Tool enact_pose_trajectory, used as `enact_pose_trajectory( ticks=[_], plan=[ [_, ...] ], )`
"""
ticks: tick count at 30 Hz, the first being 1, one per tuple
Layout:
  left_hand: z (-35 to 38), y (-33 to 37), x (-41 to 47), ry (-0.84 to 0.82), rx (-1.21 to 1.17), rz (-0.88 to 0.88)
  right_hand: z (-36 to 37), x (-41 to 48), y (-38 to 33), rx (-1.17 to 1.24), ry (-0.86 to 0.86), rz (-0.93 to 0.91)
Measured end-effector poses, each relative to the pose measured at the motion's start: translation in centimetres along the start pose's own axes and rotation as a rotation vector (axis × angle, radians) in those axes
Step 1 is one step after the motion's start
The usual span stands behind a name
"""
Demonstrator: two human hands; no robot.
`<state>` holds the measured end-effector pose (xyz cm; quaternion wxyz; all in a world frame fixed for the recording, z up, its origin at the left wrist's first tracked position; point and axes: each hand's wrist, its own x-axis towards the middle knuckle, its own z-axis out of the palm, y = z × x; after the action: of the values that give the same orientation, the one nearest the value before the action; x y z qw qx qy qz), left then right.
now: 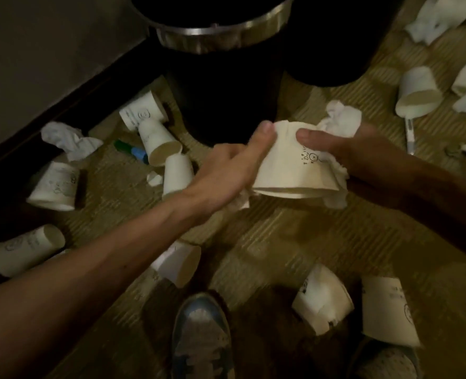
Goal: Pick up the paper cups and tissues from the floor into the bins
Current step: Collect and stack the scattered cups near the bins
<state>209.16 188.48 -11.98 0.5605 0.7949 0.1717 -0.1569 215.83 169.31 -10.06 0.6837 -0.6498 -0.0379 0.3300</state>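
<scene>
Left hand (226, 165) and right hand (346, 151) both grip the squashed paper cup (289, 170), crumpled tissue (341, 119) bunched in the right, near the black bin (221, 77).

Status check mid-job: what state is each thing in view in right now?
held cup: off the floor, gripped by both hands.
left hand: grips the cup's left side.
right hand: grips the cup plus a crumpled tissue.
steel-rimmed bin: upright, open-topped.
floor cups: lying on their sides, not picked up.
floor tissue: crumpled, on the carpet.
marker: lying on the carpet.
</scene>
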Motion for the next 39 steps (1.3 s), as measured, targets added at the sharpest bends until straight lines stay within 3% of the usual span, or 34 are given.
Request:
enact_pose_trajectory(
  ticks=[3, 6, 10, 14, 20, 30, 35, 39],
  plan=[
    [-1.1, 4.6, 0.1, 0.052, -0.138, 0.096, 1.1, 1.5, -4.2, -0.053, 0.026, -0.138],
    [-4.4, 10.3, 1.4, 0.269, -0.101, 0.309, 2.5, 4.4, -10.1, -0.246, 0.158, -0.318],
    [-9.3, 16.0, 3.4, 0.418, -0.047, 0.488, 4.8, 7.3, -16.8, -0.145, 0.023, -0.427],
    [-12.7, 17.8, 7.3, 0.488, 0.019, 0.459, 5.1, 11.6, -19.7, -0.507, 0.294, -0.432],
    [-14.9, 16.9, 13.3, 0.472, 0.286, 0.337, 5.1, 15.0, -17.7, -0.893, 0.274, -0.484],
    [-15.3, 14.7, 16.1, 0.2, 0.64, 0.193, 3.7, 17.1, -16.1, -1.234, 0.177, -0.401],
    [-15.2, 14.6, 12.9, 0.237, 0.668, 0.333, 3.0, 14.0, -14.8, -1.136, 0.19, -0.55],
    [-11.8, 13.9, 8.7, 0.403, 0.575, 0.693, 1.2, 8.8, -12.7, -1.091, 0.181, -0.621]
  ],
)
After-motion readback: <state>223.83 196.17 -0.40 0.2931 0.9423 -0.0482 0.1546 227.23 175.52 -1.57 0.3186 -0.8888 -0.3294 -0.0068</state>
